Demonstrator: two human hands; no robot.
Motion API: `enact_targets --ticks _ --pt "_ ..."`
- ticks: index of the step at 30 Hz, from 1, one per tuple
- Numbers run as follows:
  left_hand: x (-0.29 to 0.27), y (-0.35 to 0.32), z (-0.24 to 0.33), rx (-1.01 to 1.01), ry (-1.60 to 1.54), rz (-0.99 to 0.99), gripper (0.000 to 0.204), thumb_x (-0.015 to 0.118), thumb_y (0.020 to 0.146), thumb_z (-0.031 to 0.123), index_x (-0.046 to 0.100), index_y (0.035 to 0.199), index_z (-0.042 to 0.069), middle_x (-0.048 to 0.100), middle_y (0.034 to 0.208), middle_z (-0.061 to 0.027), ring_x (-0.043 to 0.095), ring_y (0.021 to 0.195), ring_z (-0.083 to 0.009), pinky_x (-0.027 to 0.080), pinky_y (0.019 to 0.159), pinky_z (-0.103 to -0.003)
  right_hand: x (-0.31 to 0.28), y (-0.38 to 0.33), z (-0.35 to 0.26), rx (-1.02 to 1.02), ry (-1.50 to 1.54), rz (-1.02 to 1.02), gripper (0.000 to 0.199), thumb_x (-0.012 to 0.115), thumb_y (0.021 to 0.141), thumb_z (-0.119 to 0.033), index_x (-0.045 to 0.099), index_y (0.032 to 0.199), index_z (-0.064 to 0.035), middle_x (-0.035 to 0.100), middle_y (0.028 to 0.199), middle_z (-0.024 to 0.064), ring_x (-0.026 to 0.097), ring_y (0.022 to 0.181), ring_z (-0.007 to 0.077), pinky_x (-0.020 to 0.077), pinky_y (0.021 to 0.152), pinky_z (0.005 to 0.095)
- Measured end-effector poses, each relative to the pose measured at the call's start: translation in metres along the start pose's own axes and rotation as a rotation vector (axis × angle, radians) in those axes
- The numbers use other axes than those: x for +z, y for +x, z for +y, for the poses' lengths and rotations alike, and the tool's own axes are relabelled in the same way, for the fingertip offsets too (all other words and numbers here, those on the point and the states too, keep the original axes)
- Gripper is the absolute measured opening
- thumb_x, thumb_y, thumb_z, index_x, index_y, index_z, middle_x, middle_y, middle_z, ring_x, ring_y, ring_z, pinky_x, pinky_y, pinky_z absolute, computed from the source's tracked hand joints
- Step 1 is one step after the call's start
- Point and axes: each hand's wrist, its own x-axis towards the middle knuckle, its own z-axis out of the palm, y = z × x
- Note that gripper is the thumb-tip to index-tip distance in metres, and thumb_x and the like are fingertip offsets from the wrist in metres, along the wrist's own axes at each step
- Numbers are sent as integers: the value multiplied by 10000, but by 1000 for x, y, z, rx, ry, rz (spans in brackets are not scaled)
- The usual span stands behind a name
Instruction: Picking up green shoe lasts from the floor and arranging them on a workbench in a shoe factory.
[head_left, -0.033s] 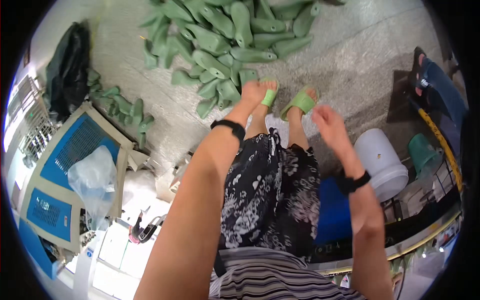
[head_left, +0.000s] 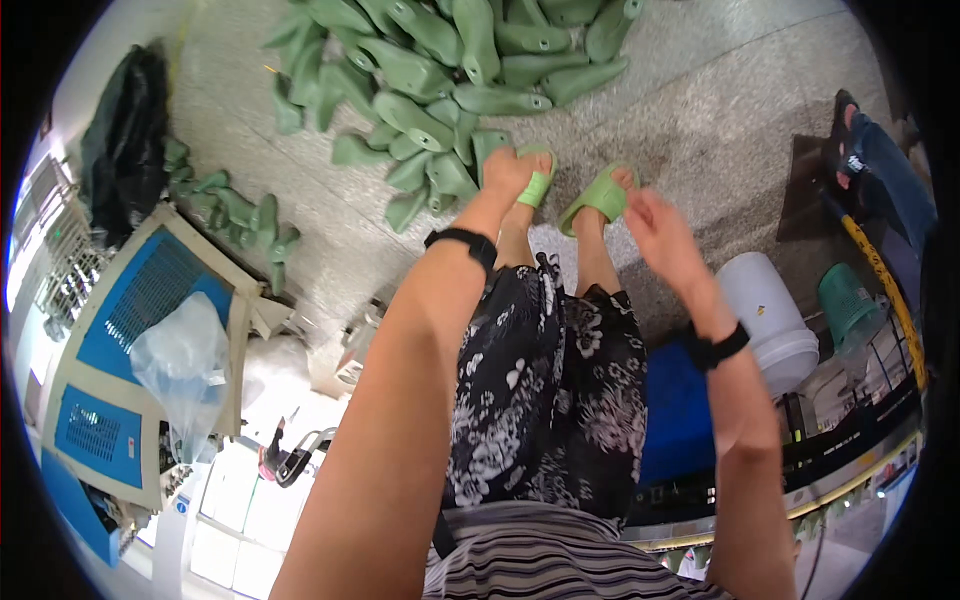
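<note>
My left hand [head_left: 507, 178] is low over the near edge of a heap of green shoe lasts [head_left: 410, 122]. It overlaps the end of one last [head_left: 490, 143] just beyond it. Its fingers are hidden behind the back of the hand, so I cannot tell whether they grip that last. My right hand [head_left: 660, 232] hangs in the air beside my right green slipper [head_left: 590, 200]. Its fingers are loosely bent and a little apart, somewhat blurred, with nothing visible in them. Both wrists wear black bands.
More green lasts [head_left: 238, 212] lie at left by a black plastic bag [head_left: 125, 145]. A blue-and-beige machine [head_left: 140, 300] carries a clear plastic bag [head_left: 185, 345]. At right stand a white bucket [head_left: 755, 295], a green basket [head_left: 850, 305] and a blue box [head_left: 675, 410]. A person's leg [head_left: 890, 165] shows far right.
My right hand is slightly higher in view, its fingers a bit more extended. My left hand has shifted slightly toward the heap. The whole view has moved a little.
</note>
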Motion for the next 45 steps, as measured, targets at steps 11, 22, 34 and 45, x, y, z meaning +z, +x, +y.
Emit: enact_targets --ticks 11,22,34,45 --pt "88 167 16 -370 -593 270 580 742 714 328 501 1000 -114 606 808 -194 547 508 -240 472 468 -346 44 273 15 -685 -615 233 497 658 726 -86 476 1167 56 538 1138 237 511 1075 382 422 873 447" --pt "86 148 12 -709 -634 479 573 723 715 180 439 1146 -69 588 1023 -218 626 764 -295 490 500 -372 64 279 55 -281 -177 422 467 622 809 -109 446 1226 3 512 1178 237 501 1082 397 439 872 417" --pt "41 37 -47 -245 -933 -124 430 630 811 108 426 1153 -54 559 1062 -175 603 926 -286 571 636 -409 97 281 72 -58 -126 53 311 609 809 -139 583 1082 7 590 1022 210 591 902 366 465 803 417" --pt "14 -33 -103 -378 -896 -183 468 618 822 87 411 1220 -47 590 1042 -124 609 869 -189 519 619 -287 76 317 93 -332 -858 203 402 707 730 -203 569 1061 -21 570 1063 158 530 1023 346 452 855 436"
